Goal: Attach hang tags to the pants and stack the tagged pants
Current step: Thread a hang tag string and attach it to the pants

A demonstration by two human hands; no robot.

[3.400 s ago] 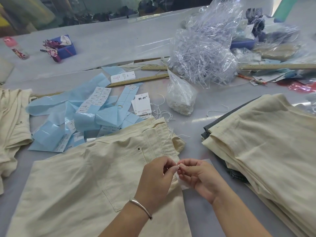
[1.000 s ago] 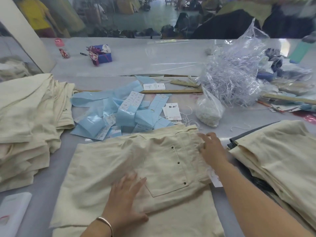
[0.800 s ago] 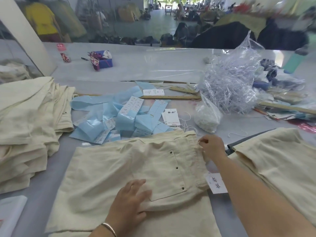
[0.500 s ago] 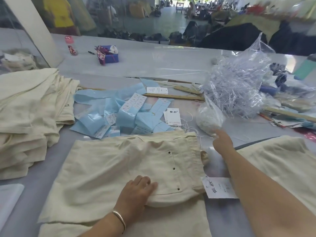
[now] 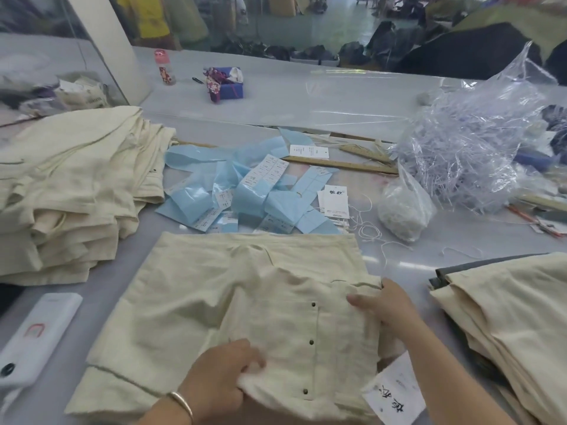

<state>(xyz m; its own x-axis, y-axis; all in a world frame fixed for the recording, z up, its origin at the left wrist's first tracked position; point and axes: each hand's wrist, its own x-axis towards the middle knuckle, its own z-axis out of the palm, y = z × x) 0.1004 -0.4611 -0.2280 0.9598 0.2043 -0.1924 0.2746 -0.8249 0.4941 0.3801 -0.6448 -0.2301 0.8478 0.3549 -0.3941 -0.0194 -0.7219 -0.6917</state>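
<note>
Cream pants [image 5: 190, 305] lie folded on the table in front of me. My left hand [image 5: 219, 374] grips the near fold of the fabric at the bottom. My right hand [image 5: 385, 305] holds the waistband edge on the right, thumb on top. A white hang tag [image 5: 395, 394] with black characters hangs from the pants under my right forearm. A stack of cream pants [image 5: 70, 191] sits at the left, and another pile of cream pants [image 5: 506, 314] at the right. Loose hang tags [image 5: 336, 200] lie beyond the pants.
Blue paper strips with labels [image 5: 248, 191] are scattered in the middle. A small bag of white strings [image 5: 402, 210] and a big clear plastic bag [image 5: 472, 142] sit at the back right. Wooden rulers [image 5: 340, 164] lie behind. A white device [image 5: 33, 335] rests at the near left.
My right hand came back from near the string bag to the waistband. Both hands now grip the pants, and the pocket part has been lifted and folded over toward the left.
</note>
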